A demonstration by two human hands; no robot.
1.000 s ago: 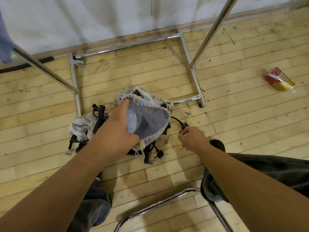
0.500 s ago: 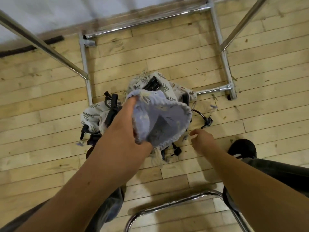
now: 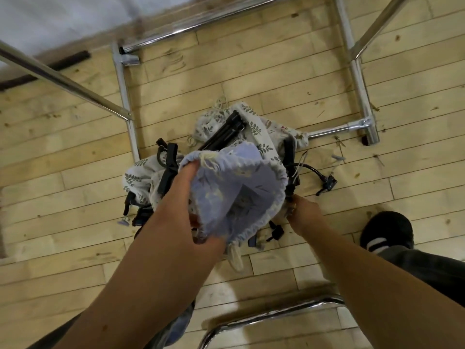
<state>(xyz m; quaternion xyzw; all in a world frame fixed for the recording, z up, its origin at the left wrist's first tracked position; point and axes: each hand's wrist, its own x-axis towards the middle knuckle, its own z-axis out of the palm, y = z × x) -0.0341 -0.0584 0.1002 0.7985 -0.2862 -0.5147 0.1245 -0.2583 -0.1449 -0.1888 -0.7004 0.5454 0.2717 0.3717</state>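
My left hand (image 3: 191, 212) grips the rim of a pale blue drawstring bag (image 3: 234, 192) and holds its mouth wide, with the index finger stretched along the far edge. My right hand (image 3: 302, 212) is at the bag's right rim, fingers curled on something small and dark beside it; what it pinches is partly hidden. Under the bag lies a heap of white leaf-print pouches (image 3: 254, 124) with black hangers (image 3: 224, 132) and black clips among them.
Chrome tubes of a clothes rack (image 3: 357, 79) frame the wooden floor around the heap, with a slanted pole (image 3: 63, 84) at the left. A black cable with a plug (image 3: 327, 182) lies to the right. My black shoe (image 3: 387, 227) and a curved chrome bar (image 3: 271, 313) are near me.
The view has dropped closer to the heap. My right hand moved left from the floor up to the bag's right rim. My left hand keeps its hold on the bag.
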